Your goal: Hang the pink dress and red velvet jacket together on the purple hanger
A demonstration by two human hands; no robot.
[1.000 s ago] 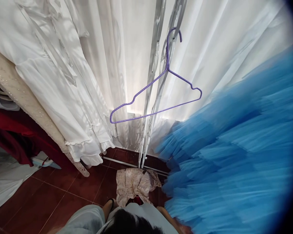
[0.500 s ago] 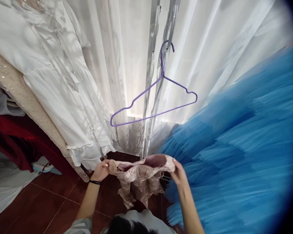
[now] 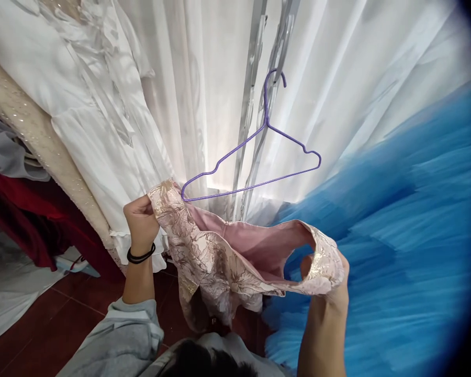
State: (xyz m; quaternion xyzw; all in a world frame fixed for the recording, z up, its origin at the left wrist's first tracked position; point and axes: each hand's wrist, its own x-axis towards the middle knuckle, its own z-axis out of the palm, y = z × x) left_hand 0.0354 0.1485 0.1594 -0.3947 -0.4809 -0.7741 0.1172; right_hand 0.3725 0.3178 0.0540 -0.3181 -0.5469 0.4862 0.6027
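A pink dress (image 3: pixel 220 256) with a gold floral pattern is stretched between my hands, its neckline spread so the plain pink lining shows. My left hand (image 3: pixel 142 220), with black bands at the wrist, is closed on one shoulder strap, close to the left end of a purple hanger (image 3: pixel 251 187). My right hand (image 3: pixel 339 275) grips the other strap lower down; its fingers are partly hidden behind the fabric. The hanger hangs from a metal rack and carries nothing. The strap at my left hand overlaps the hanger's left corner in view; whether they touch I cannot tell.
A white dress (image 3: pixel 90 125) and a beige glittery garment (image 3: pixel 35 131) hang at the left, with dark red cloth (image 3: pixel 27 225) below. Blue tulle (image 3: pixel 384 251) fills the right side. White curtains (image 3: pixel 329 52) stand behind the metal rack (image 3: pixel 246 120). The floor has red-brown tiles (image 3: pixel 70 303).
Both hands have risen with the dress toward the hanger and moved farther apart. My left hand has brought one strap up to the hanger's left end. The neckline is now wider.
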